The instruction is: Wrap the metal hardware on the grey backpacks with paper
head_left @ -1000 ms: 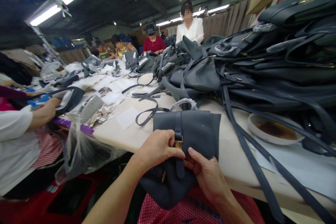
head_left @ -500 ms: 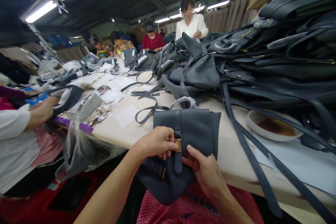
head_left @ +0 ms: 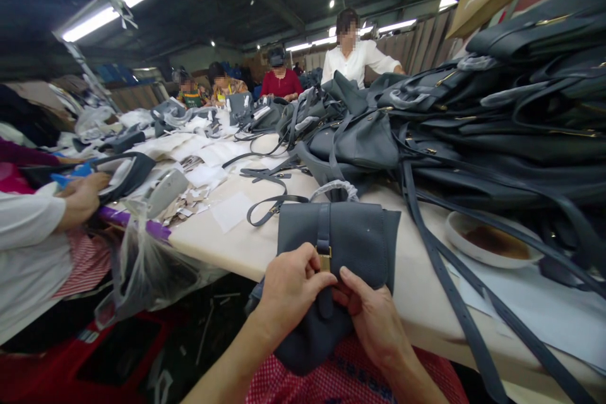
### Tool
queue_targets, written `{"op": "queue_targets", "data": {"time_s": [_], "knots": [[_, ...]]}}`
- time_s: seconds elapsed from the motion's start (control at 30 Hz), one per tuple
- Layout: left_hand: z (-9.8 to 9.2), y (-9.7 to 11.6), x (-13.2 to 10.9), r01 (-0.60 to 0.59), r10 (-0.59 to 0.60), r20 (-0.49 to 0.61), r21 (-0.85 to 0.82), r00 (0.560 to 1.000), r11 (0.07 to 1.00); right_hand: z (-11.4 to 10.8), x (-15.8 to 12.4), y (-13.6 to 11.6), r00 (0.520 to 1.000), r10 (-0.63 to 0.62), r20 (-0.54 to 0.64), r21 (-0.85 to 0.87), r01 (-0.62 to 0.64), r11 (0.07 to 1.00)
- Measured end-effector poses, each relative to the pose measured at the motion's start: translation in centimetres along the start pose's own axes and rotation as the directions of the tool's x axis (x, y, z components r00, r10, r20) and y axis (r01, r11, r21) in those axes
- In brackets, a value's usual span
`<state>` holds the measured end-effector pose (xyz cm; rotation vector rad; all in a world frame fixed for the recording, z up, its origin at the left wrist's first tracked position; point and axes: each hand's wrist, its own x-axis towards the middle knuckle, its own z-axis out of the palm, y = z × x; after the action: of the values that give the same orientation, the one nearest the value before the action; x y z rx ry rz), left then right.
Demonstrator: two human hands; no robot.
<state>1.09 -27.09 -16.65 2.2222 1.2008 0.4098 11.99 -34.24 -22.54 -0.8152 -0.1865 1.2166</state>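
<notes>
A dark blue-grey leather handbag (head_left: 357,237) lies partly on the table edge, its lower part hanging over my lap. Its flap carries a narrow strap with a gold clasp (head_left: 324,261), and the strap's rounded end (head_left: 325,304) hangs below. My left hand (head_left: 292,281) is closed, thumb and fingers pinching at the strap just under the clasp. On the other side, my right hand (head_left: 372,312) grips the lower edge of the flap, thumb on top and fingers underneath. The bag's top handle (head_left: 338,188) is wrapped in clear plastic.
Many similar bags (head_left: 473,158) are heaped on the right, straps trailing over the table (head_left: 227,246). A white bowl of brown stuff (head_left: 495,240) stands beneath them. Paper scraps (head_left: 187,202) and a plastic bag (head_left: 142,265) are on the left, beside a co-worker's hands (head_left: 85,199). Several people work farther back.
My left hand has moved slightly right and down, its thumb now across the strap below the clasp. The person in white at the back has stretched an arm towards the heap.
</notes>
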Motion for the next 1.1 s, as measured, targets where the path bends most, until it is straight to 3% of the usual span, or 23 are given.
{"op": "queue_targets", "data": {"time_s": [0.17,0.3,0.4,0.67,0.87,1.0,1.1], "knots": [[1.1,-0.1,-0.8,-0.075,0.071,-0.080,-0.043,0.994,0.996,0.2,0.0,0.2,1.000,-0.013,0.009,-0.011,0.013,1.000],[2.5,-0.2,-1.6,-0.129,0.159,-0.182,0.166,0.970,0.978,0.1,0.1,0.4,0.999,-0.034,-0.020,-0.006,0.034,0.999],[3.2,-0.5,-1.7,-0.133,0.205,-0.199,0.326,0.958,0.936,-0.2,0.2,0.5,0.999,-0.018,-0.026,-0.011,0.018,1.000],[3.7,-1.7,-1.4,-0.205,0.334,-0.237,0.441,0.912,0.874,-0.2,0.4,1.1,0.998,-0.032,-0.049,-0.037,0.030,0.999],[1.9,-1.3,-0.9,-0.221,0.335,-0.171,0.473,0.927,0.853,-0.8,0.6,2.0,0.986,-0.066,-0.156,-0.169,0.039,0.985],[0.5,-0.5,-0.6,-0.207,0.325,-0.147,0.518,0.934,0.830,-0.4,0.5,1.6,0.990,-0.059,-0.128,-0.141,0.041,0.989],[-1.2,-1.3,-0.3,-0.196,0.343,-0.183,0.543,0.921,0.816,0.2,0.2,0.9,0.996,-0.026,-0.088,-0.095,0.018,0.995]]}}
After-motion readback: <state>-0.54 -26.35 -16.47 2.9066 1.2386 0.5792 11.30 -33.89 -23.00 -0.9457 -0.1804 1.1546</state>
